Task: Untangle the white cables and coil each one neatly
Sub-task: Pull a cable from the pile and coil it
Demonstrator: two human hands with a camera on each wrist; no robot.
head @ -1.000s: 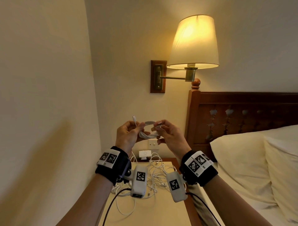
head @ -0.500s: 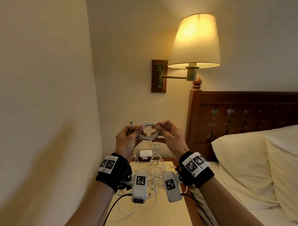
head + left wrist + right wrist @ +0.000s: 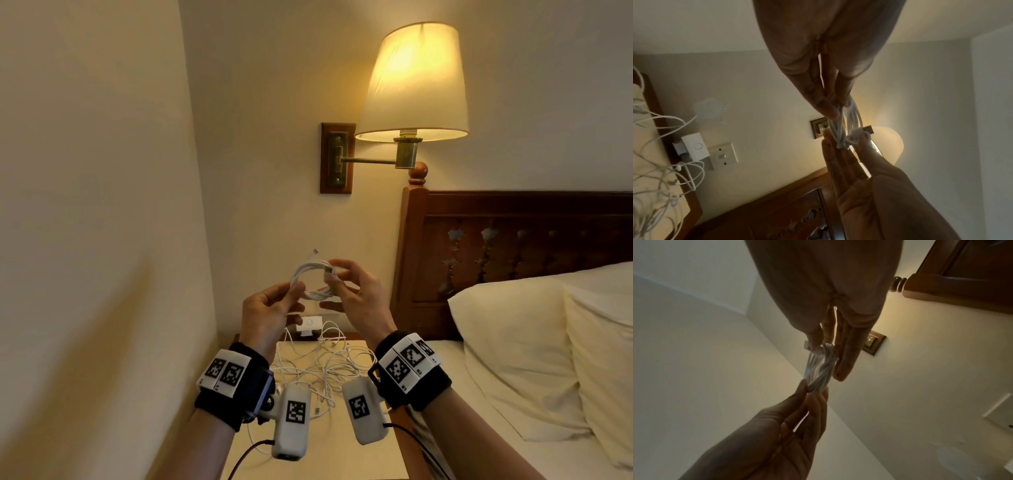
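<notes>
Fingers of left hand [image 3: 265, 313] and right hand [image 3: 356, 294] pinching coiled white cable [image 3: 310, 277], tangled cables [image 3: 318, 366] on nightstand [image 3: 342, 455]

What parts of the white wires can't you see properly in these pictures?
- Coiled cable: the left hand and right hand cover where it is pinched, in every view.
- Tangled cables on the nightstand, head view: too thin and crossed to count; the wrist cameras hide their near part.
- Same tangle, left wrist view: cut off by the left edge.
- Wall charger: its plug is too small to tell.
</notes>
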